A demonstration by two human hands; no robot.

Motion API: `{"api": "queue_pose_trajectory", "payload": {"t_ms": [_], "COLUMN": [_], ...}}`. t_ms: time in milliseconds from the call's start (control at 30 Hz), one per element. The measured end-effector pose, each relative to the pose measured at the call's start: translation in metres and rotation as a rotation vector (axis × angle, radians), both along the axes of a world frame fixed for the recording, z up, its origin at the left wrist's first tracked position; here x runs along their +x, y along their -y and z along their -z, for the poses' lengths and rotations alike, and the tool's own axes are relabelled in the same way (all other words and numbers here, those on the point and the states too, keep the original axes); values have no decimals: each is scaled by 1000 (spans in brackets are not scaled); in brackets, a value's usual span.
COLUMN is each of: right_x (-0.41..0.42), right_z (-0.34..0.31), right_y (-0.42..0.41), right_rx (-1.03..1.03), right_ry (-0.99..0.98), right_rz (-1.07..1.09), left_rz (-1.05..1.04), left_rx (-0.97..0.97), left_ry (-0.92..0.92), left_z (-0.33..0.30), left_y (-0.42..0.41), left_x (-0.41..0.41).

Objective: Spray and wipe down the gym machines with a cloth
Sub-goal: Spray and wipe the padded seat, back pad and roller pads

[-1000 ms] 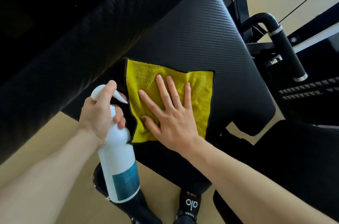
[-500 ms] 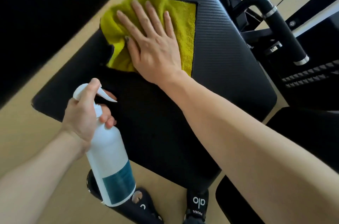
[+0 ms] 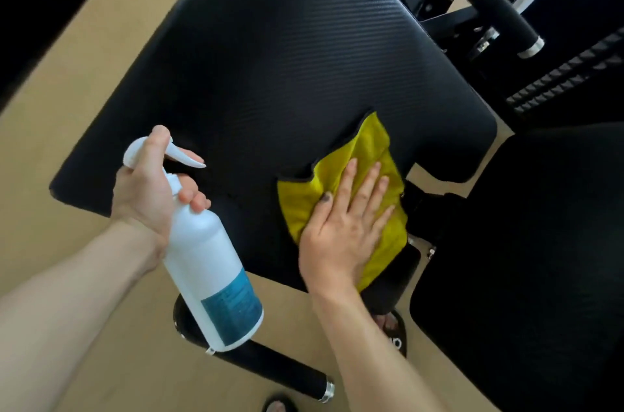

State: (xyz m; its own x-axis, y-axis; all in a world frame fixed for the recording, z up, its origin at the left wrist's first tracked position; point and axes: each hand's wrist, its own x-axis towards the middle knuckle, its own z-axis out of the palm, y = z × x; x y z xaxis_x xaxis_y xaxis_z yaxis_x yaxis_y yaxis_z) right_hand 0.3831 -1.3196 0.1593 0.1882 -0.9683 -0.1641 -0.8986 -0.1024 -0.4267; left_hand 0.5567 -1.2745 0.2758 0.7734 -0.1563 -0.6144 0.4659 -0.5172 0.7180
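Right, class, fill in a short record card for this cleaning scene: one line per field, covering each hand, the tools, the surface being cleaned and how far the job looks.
Left hand: left hand grips the neck of the spray bottle, index finger over the trigger head
Right hand: right hand presses flat on the yellow cloth
Cloth position: bunched at the near right edge of the black pad
Bottle: white, teal label, held off the pad
Nearby: black handle with metal rings
Stage: wiping under way
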Motion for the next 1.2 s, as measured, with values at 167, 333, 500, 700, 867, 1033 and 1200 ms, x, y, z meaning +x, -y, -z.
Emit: {"api": "queue_pose_trajectory", "payload": {"t_ms": [167, 333, 500, 700, 867, 1033, 1200], "right_x": [-15, -2, 32, 37, 14, 20, 32], "right_z": [2, 2, -3, 0, -6, -2, -4], "right_y": [-70, 6, 132, 75, -25, 27, 99], "right_rx": [25, -68, -23, 8, 56, 108, 166], "right_ry": [-10, -1, -16, 6, -21, -1, 46], "right_rz": [-138, -190, -52, 222, 186, 342, 639], "left_rz": [-18, 16, 30, 26, 34, 61, 68], "left_rx": [-33, -24, -37, -28, -18, -13, -17], "left_ry": [-29, 4, 6, 24, 15, 24, 48], "left_z": [1, 2, 6, 8, 6, 7, 9], "left_y": [-3, -4, -2, -2, 0, 0, -2], "left_x": [1, 1, 2, 2, 2, 2, 1]}}
